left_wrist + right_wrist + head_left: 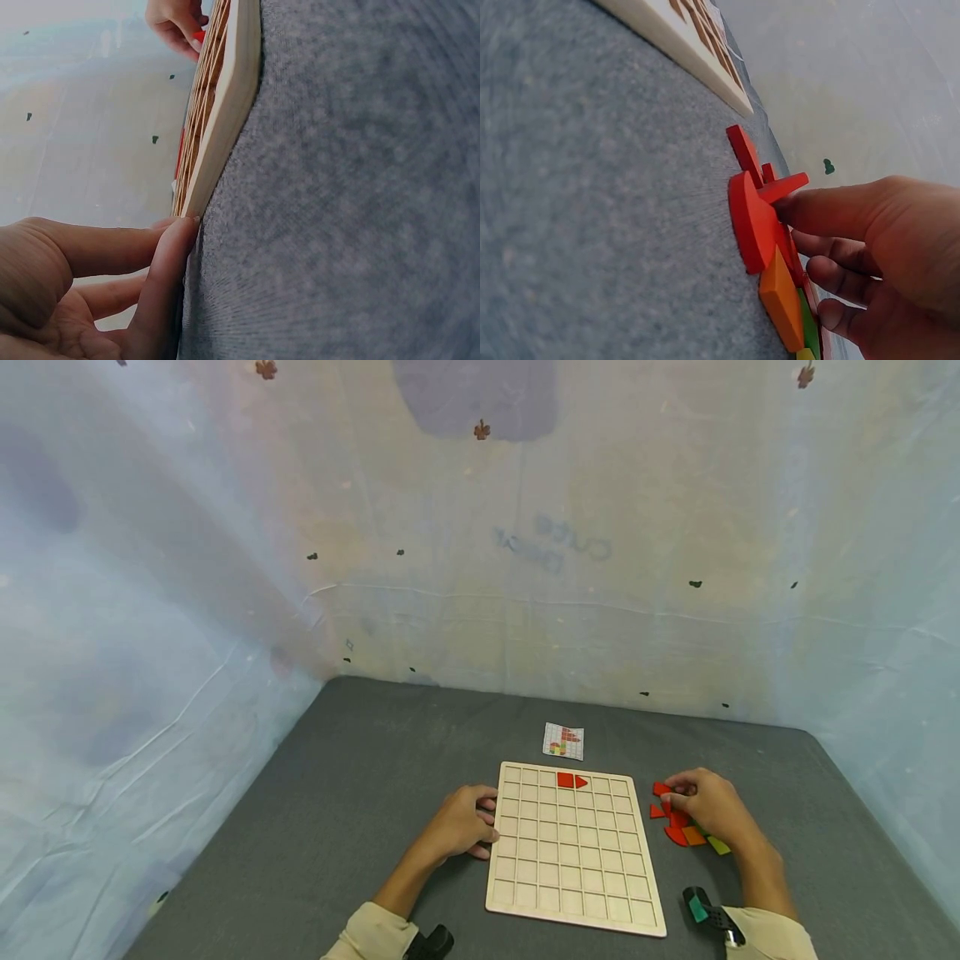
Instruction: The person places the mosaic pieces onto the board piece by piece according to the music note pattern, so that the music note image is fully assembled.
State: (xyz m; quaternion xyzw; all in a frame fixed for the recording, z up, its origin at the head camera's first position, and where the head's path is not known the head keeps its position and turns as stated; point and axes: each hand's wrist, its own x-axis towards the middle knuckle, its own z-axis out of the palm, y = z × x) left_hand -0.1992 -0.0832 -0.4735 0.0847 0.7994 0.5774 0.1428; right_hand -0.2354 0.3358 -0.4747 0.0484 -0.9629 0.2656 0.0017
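A pale wooden grid board [573,852] lies flat on the grey surface. My left hand [457,822] holds its left edge, thumb and finger at the rim in the left wrist view. To the right of the board, my right hand [708,802] pinches a small red piece [784,187] at the fingertips; its full outline is hidden. Under and beside that hand lie loose pieces: a curved red piece [751,221], an orange piece [693,836], a yellow-green piece [718,845] and several more red ones. On the board's top row sit a red square [566,780] and a red triangle [581,782].
Beyond the board's far edge lies a small printed card [563,741] with a coloured pattern on a grid. The grey surface [360,777] reaches back to a pale hanging sheet [525,627], which also closes off the left and right sides.
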